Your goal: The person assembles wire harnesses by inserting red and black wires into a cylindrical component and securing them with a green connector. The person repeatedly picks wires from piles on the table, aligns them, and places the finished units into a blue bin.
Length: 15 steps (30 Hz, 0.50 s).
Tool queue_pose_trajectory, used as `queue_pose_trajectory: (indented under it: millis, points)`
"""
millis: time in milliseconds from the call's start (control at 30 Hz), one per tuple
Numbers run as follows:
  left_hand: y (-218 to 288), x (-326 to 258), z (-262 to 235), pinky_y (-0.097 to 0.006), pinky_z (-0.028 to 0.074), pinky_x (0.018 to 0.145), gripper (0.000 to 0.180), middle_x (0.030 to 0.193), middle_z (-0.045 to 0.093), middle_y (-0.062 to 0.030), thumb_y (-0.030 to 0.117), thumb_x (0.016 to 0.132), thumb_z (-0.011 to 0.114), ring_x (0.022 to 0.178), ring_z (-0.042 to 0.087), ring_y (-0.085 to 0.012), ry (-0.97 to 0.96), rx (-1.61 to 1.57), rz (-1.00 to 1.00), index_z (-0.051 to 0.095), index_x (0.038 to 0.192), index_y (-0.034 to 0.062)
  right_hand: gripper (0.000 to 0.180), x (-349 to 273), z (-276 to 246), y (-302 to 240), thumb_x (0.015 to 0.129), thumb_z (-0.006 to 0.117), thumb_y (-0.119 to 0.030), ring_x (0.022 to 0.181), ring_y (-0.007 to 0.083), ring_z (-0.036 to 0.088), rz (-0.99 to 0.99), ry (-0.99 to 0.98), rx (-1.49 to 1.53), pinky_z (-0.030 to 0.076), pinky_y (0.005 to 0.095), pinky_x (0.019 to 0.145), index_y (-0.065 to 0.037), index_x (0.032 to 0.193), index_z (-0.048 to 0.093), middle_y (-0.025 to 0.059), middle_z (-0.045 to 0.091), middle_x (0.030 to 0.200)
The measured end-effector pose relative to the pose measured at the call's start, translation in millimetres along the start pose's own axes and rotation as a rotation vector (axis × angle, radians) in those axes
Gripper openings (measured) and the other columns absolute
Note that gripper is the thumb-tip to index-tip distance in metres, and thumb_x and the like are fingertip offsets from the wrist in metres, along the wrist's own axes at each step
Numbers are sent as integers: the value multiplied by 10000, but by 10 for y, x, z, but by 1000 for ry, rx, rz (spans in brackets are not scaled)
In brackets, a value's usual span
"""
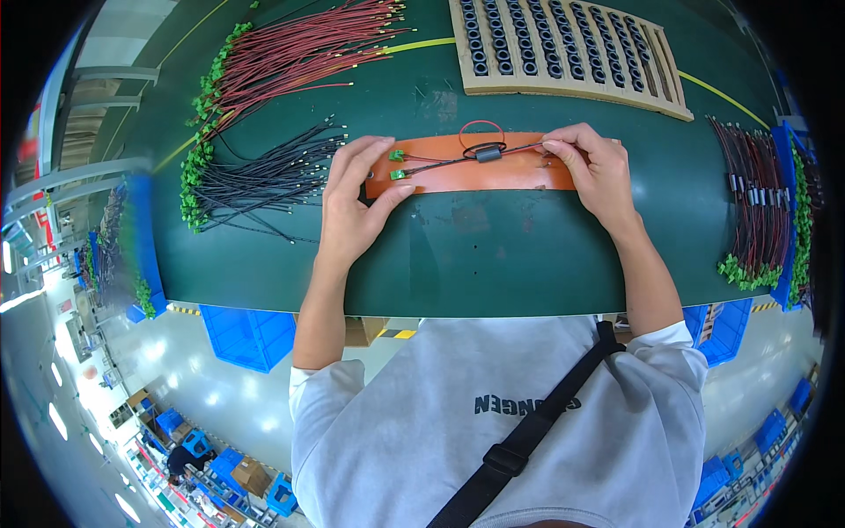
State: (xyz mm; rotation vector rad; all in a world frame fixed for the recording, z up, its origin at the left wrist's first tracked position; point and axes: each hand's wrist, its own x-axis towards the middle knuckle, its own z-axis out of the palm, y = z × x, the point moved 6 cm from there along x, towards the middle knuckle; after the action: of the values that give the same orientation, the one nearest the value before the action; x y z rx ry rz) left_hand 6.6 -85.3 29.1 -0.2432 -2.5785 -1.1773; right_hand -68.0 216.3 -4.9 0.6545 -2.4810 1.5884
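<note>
We see a cable [458,162] lying along an orange strip [493,180], mid-worktop [519,255]. Right grip [601,172]: thumb and finger pinched on the cable, toward the strip's 3 o'clock end. Left grip [352,189]: thumb and fingers spread across the strip's 9 o'clock end, touching it; whether it's squeezing, we can't tell. Cable has two green plugs at 9 o'clock, just beside the left thumb, plus a black tube [488,154] mid-run, with a red loop rising toward 12. Around the strip we log: tray [493,85] of black rings [530,68] at 1 o'clock, red wires [308,44] at 10, black wires [264,172] at 9, nearest the left grip, a bundle of cables [759,194] well apart at 3. Blue bin [251,334] below the worktop edge, 8 o'clock.
</note>
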Motion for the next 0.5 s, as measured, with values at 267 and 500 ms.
queue_pose_trajectory:
  millis: [267, 500]
  points:
    - [150, 239, 33, -353, 528, 963, 314, 1239, 668, -128, 42, 897, 750, 1100, 655, -236, -108, 16, 72, 697, 1206, 16, 64, -7, -78, 9, 957, 699, -62, 808, 223, 746, -8, 33, -42, 583, 312, 741, -1, 966, 720, 88, 767, 877]
    - [295, 868, 771, -308, 551, 940, 347, 1058, 753, -149, 224, 1099, 521, 1001, 708, -191, -385, -522, -157, 684, 1203, -65, 68, -30, -138, 1, 945, 708, -60, 820, 240, 744, -22, 42, -25, 582, 327, 758, 0, 976, 720, 95, 764, 920]
